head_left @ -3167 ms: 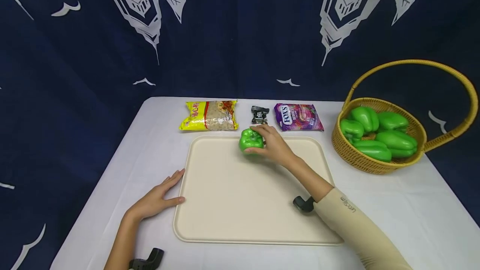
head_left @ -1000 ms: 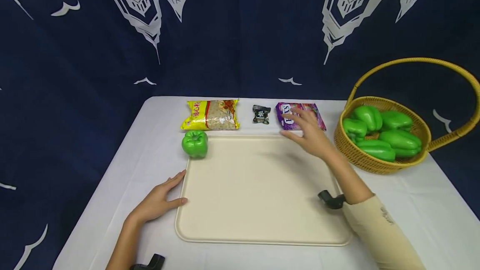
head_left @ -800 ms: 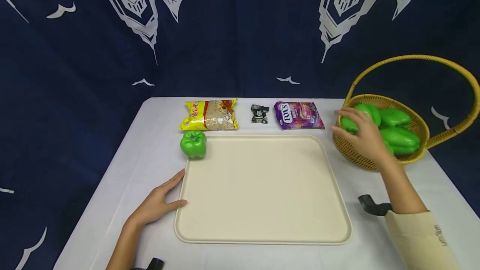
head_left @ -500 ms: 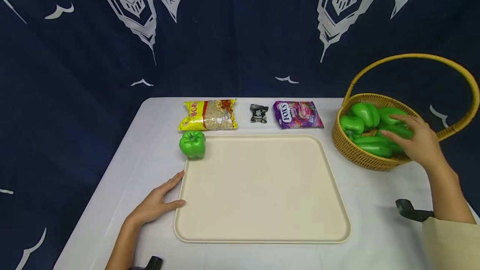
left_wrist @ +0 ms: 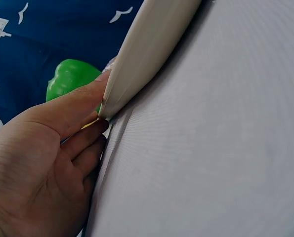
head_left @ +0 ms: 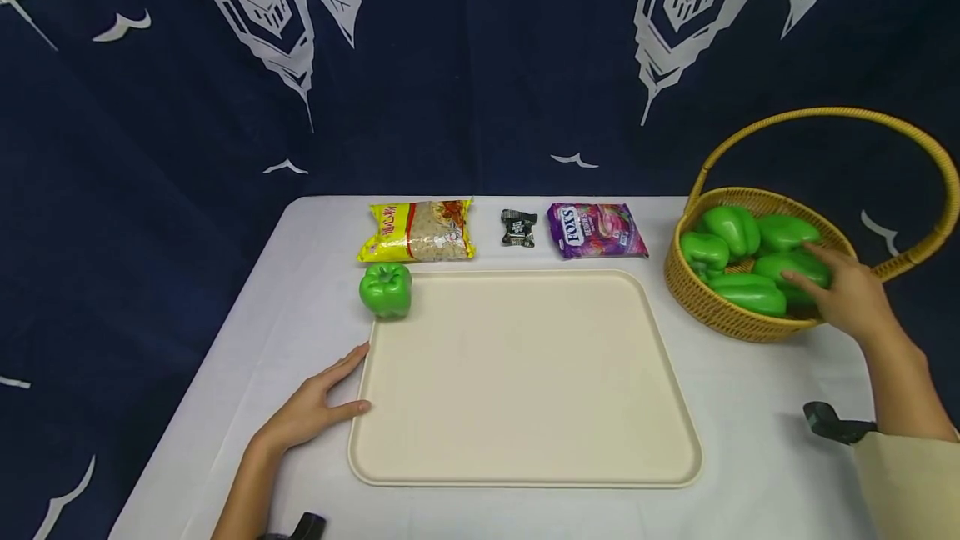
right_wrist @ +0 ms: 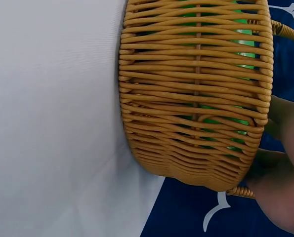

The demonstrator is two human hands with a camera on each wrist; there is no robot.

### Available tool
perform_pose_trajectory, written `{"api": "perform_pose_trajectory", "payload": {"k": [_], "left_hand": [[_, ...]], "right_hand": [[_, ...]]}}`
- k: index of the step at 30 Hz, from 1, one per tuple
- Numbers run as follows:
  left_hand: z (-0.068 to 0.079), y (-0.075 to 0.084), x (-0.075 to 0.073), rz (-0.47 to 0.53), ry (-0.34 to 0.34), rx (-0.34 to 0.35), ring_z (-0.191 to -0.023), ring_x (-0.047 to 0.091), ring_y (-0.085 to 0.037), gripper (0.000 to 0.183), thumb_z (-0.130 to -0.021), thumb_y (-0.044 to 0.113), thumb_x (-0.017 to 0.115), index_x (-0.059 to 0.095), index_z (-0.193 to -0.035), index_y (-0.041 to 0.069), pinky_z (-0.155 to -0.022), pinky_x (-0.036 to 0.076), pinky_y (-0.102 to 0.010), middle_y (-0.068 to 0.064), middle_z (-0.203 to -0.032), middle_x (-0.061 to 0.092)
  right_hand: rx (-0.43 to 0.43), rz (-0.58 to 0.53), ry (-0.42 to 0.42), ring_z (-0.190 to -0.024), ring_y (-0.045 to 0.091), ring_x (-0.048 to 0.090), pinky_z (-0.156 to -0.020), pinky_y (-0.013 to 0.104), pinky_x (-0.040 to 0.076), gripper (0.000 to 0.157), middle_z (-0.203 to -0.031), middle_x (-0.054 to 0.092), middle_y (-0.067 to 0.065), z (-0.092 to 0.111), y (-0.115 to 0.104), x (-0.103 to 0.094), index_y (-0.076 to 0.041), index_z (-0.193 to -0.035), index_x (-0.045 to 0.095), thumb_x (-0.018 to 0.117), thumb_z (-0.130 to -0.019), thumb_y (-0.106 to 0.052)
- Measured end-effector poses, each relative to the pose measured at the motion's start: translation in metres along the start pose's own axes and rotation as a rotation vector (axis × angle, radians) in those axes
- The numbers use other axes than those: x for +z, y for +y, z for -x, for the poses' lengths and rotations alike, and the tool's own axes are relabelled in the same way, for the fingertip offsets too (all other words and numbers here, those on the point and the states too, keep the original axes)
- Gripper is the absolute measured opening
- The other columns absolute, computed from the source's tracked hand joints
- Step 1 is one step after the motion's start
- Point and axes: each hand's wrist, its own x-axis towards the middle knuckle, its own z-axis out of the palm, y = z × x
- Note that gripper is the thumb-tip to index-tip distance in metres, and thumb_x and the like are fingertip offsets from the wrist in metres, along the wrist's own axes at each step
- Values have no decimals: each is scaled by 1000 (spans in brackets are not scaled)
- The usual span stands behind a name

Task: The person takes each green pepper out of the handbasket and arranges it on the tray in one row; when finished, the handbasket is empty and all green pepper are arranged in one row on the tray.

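My right hand (head_left: 847, 290) reaches over the front right rim of a wicker basket (head_left: 720, 311). Its thumb and fingers straddle the right end of a green bell pepper (head_left: 787, 267) that lies among several others. In the right wrist view the basket wall (right_wrist: 196, 89) hides most of the fingers. Fingers straight, my left hand (head_left: 311, 407) rests at the left edge of a beige tray (head_left: 525, 382); in the left wrist view its thumb lies against the tray rim (left_wrist: 142, 54). Another green bell pepper (head_left: 386, 290) stands at the tray's back left corner.
Behind the tray lie a yellow bag (head_left: 420, 230) of pale dry food, a small black wrapped packet (head_left: 518, 228) and a purple Fox's sweets bag (head_left: 597, 230). The basket's tall handle (head_left: 832, 112) arches above its rim. A dark blue patterned cloth (head_left: 450, 90) hangs behind.
The right hand set one green pepper at the tray's back left corner, let go, and swung right to the basket. Its fingers have since lowered around a pepper there. The left hand stays put.
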Motion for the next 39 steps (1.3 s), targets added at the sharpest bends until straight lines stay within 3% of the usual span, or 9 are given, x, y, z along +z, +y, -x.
{"api": "perform_pose_trajectory", "payload": {"k": [9, 12, 14, 19, 25, 28, 31, 35, 39], "left_hand": [[0, -1, 0, -22, -2, 5, -136, 21, -29, 80, -77, 39, 72, 32, -145, 19, -106, 20, -50, -8, -149, 26], [1, 0, 0, -18, -3, 7, -136, 21, -29, 80, -78, 39, 72, 33, -144, 20, -108, 21, -42, -8, -149, 27], [1, 1, 0, -16, -5, 8, -136, 21, -29, 80, -78, 39, 72, 32, -145, 20, -109, 20, -31, -8, -149, 26], [1, -1, 0, -15, -4, 18, -136, 21, -29, 80, -78, 39, 71, 32, -145, 19, -103, 16, -11, -8, -149, 26], [1, -1, 0, -9, -4, 16, -137, 21, -29, 80, -78, 39, 71, 32, -145, 19, -106, 17, -17, -7, -149, 26], [1, -1, 0, -11, -3, 14, -137, 21, -29, 80, -78, 39, 71, 33, -144, 19, -108, 19, -22, -7, -149, 26], [1, -2, 0, -13, 0, 12, -136, 21, -29, 80, -78, 39, 72, 33, -144, 19, -108, 19, -23, -8, -149, 27], [0, -1, 0, -11, -2, 9, -136, 21, -29, 80, -78, 38, 72, 32, -145, 19, -108, 19, -23, -8, -149, 26], [0, 1, 0, -10, -3, 13, -136, 22, -30, 80, -78, 35, 73, 32, -145, 17, -107, 19, -20, -9, -149, 27]], "right_hand": [[12, 110, -176, -97, 60, 40, -75, 67, 35, 70, -114, 40, 46, -13, 3, -9, 17, -132, 30, 44, -96, -42], [11, 135, -205, -75, 47, 46, -59, 50, 41, 70, -86, 51, 34, -15, 4, -12, 16, -131, 33, 47, -95, -43], [2, 140, -207, -64, 33, 41, -52, 38, 34, 69, -68, 42, 19, -17, 4, -13, 16, -130, 35, 49, -95, -42], [-11, 153, -235, -61, 25, 36, -52, 32, 29, 68, -62, 33, 5, -19, 4, -17, 16, -129, 37, 50, -94, -41], [33, 171, -318, -71, 37, 45, -56, 38, 39, 81, -72, 50, 21, -22, 3, -24, 14, -131, 34, 51, -89, -54], [46, 170, -334, -75, 41, 45, -56, 39, 39, 86, -87, 51, 36, -23, 4, -25, 13, -132, 33, 55, -85, -56], [44, 170, -333, -75, 41, 44, -56, 39, 39, 86, -92, 50, 39, -24, 5, -26, 13, -132, 34, 60, -83, -54], [31, 173, -274, -77, 43, 44, -59, 45, 40, 85, -96, 48, 42, -22, 3, -26, 14, -130, 37, 63, -82, -52], [11, 185, -152, -95, 57, 40, -75, 65, 37, 82, -114, 36, 49, -18, -3, -24, 15, -130, 35, 65, -84, -45]]}}
